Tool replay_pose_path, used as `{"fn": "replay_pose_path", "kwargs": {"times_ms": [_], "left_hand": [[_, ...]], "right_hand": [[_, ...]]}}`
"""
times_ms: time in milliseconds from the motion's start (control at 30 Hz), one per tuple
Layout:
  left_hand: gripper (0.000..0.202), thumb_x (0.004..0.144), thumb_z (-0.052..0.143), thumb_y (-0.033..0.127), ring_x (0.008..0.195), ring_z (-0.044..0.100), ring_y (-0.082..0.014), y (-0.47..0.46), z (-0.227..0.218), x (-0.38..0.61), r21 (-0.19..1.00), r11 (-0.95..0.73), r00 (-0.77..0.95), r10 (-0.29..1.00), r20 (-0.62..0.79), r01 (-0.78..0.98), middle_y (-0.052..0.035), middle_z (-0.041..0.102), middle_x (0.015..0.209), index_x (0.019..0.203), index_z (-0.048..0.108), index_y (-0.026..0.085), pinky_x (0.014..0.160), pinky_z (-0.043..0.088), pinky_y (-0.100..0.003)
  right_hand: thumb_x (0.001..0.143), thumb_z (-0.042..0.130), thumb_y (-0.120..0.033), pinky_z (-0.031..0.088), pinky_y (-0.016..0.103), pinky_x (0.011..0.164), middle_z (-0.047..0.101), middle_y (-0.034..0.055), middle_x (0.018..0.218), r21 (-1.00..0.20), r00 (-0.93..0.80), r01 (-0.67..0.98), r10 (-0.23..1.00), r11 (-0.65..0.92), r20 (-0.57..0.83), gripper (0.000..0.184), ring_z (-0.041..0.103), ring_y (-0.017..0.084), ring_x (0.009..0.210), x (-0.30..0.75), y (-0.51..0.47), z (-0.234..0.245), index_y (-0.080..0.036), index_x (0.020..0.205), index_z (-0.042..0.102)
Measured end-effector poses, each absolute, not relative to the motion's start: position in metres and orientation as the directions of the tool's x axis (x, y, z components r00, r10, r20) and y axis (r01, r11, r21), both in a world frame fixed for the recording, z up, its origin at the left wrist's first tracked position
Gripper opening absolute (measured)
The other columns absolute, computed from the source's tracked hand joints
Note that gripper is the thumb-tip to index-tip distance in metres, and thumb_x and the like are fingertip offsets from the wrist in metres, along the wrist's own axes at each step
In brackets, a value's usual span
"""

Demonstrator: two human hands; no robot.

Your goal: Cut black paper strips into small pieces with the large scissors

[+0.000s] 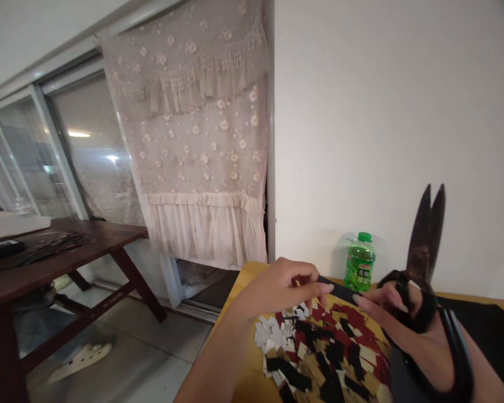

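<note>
Our left hand point(277, 288) pinches a narrow black strip point(338, 289) between thumb and fingertips, holding it above the counter, and the strip runs across toward our right hand point(403, 319). Our right fingers point(386, 296) are clenched around the black looped handles of a pair of dark-bladed scissors point(422, 252), whose blades point upward with their tips slightly apart. One right fingertip sits just beside the far end of the strip; we cannot tell whether they touch.

Under our hands, a heap of cut paper scraps point(319, 347) lies on a yellow wooden counter point(247, 375), with white, black, red and gold-brown pieces overlapping. A black sheet point(487, 330) lies on the counter to our right. Behind the scissors, a green plastic bottle point(360, 262) with a green cap stands upright near a white wall point(382, 112).

To our left, a floral lace curtain point(185, 140) hangs beside a sliding glass door point(33, 157). Further left, papers lie on a dark wooden counter point(67, 240), and a white clog point(82, 361) rests on the tiled floor point(151, 347).
</note>
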State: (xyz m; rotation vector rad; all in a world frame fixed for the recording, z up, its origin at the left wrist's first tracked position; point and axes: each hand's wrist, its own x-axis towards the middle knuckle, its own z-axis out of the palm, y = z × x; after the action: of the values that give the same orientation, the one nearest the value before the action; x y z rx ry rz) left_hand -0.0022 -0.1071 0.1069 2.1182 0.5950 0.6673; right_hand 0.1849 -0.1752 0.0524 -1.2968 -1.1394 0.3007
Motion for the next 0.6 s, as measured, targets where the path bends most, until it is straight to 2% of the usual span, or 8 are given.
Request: {"fn": "replay_pose_path", "kwargs": {"times_ms": [100,233,467,600], "left_hand": [[0.035,0.082,0.053,0.044,0.055,0.055,-0.0066,-0.105,0.107,-0.001,0.856,-0.504,0.749,0.610,0.259,0.114,-0.0040,0.066,0.074,0.062,0.045,0.016,0.051,0.037,-0.018],[0.031,0.082,0.054,0.042,0.054,0.053,-0.0053,-0.103,0.107,0.003,0.881,-0.466,0.710,0.645,0.281,0.075,-0.0031,0.065,0.074,0.066,0.049,0.016,0.053,0.040,-0.018],[0.031,0.080,0.058,0.041,0.054,0.055,-0.0055,-0.103,0.104,0.009,0.887,-0.454,0.697,0.664,0.270,0.089,-0.0030,0.066,0.075,0.065,0.052,0.015,0.052,0.039,-0.017],[0.029,0.074,0.065,0.042,0.054,0.058,-0.0064,-0.102,0.101,0.012,0.911,-0.408,0.641,0.715,0.279,0.060,-0.0025,0.066,0.078,0.086,0.060,0.016,0.051,0.041,-0.018]], "right_hand": [[0.061,0.072,-0.051,0.034,0.022,0.037,0.067,0.0041,0.073,-0.910,0.441,0.229,0.796,0.347,0.414,0.046,0.043,0.009,0.042,0.181,-0.174,0.057,-0.022,0.061,0.035],[0.060,0.074,-0.048,0.030,0.020,0.035,0.067,0.0053,0.079,-0.927,0.462,0.068,0.811,0.370,0.358,0.050,0.034,0.005,0.039,0.176,-0.175,0.063,-0.021,0.062,0.033],[0.061,0.074,-0.049,0.030,0.022,0.034,0.064,0.0027,0.064,-0.904,0.451,0.202,0.783,0.377,0.428,0.049,0.042,0.009,0.039,0.186,-0.168,0.055,-0.023,0.060,0.032],[0.064,0.073,-0.045,0.033,0.022,0.037,0.062,0.0003,0.060,-0.885,0.421,0.285,0.782,0.368,0.460,0.045,0.048,0.012,0.044,0.192,-0.166,0.054,-0.023,0.060,0.035]]}}
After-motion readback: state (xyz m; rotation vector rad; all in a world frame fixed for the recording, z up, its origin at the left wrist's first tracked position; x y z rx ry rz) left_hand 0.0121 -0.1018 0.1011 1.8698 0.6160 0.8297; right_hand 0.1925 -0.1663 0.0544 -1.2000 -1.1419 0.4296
